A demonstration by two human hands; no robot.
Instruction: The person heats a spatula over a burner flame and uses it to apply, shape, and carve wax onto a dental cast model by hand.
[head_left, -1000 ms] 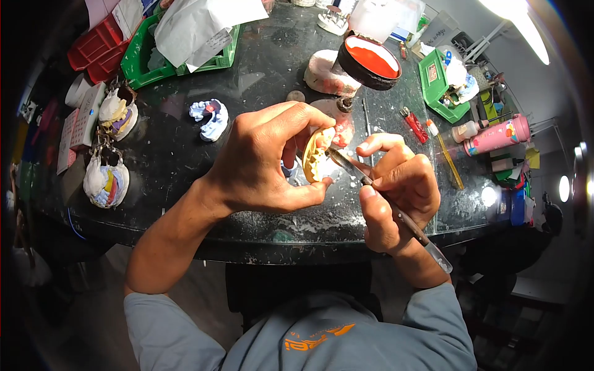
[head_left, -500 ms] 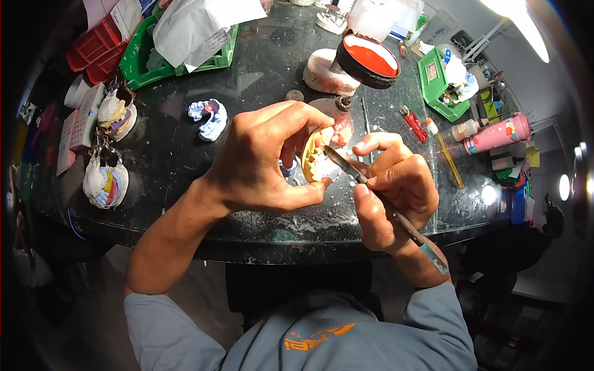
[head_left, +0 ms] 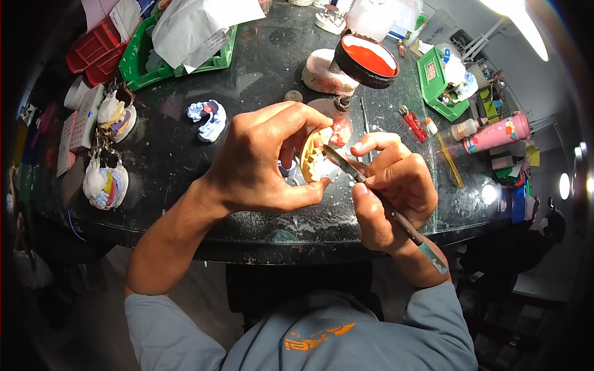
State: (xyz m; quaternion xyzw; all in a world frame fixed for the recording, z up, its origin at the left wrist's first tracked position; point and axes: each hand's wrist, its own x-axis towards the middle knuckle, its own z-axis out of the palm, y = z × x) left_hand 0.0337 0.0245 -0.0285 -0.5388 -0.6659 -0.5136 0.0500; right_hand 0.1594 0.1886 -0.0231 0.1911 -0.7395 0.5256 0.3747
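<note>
My left hand grips a yellowish dental cast by its edges, between the thumb below and the fingers above. Its toothed side faces right. In my right hand is a wax knife with a wooden handle, held like a pen. The knife's pointed blade reaches the cast's right side; whether it touches is hard to tell. A flat, wider blade shows at the knife's lower end near the wrist. Behind the cast stands a small glass burner, partly hidden by my left fingers.
A round tin of red wax leans by a pinkish-white block. A blue-white dental cast lies left. Mounted casts stand further left. Green bins, a red lighter and a pink bottle lie around the dark table.
Almost nothing differs. Both hands keep their hold on the cast and the wax knife, with only a very slight shift of the right hand.
</note>
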